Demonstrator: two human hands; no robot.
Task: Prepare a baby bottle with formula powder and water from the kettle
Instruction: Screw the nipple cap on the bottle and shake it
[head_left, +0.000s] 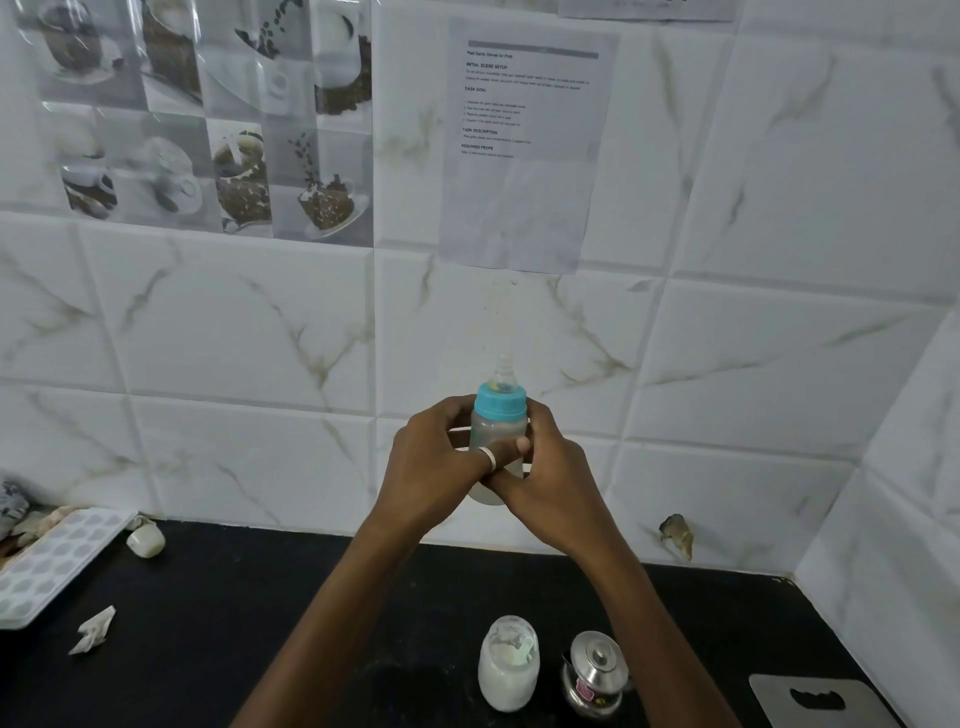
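Observation:
I hold a baby bottle (497, 431) upright in the air in front of the tiled wall. It has a blue collar, a clear teat on top and a cloudy whitish liquid inside. My left hand (441, 462) wraps its left side, a ring on one finger, and my right hand (545, 478) clasps its right side and lower part. Both hands hide most of the bottle's body. Below, on the black counter (260, 623), stands a glass jar of white formula powder (508, 665), and right beside it a small steel kettle (595, 673) with its lid on.
A pale ice-cube tray (57, 561) lies at the counter's left edge, with a small white object (146, 540) and a crumpled paper scrap (93, 630) near it. A metal board with a handle slot (821, 701) lies at the lower right. A printed sheet (524, 145) hangs on the wall.

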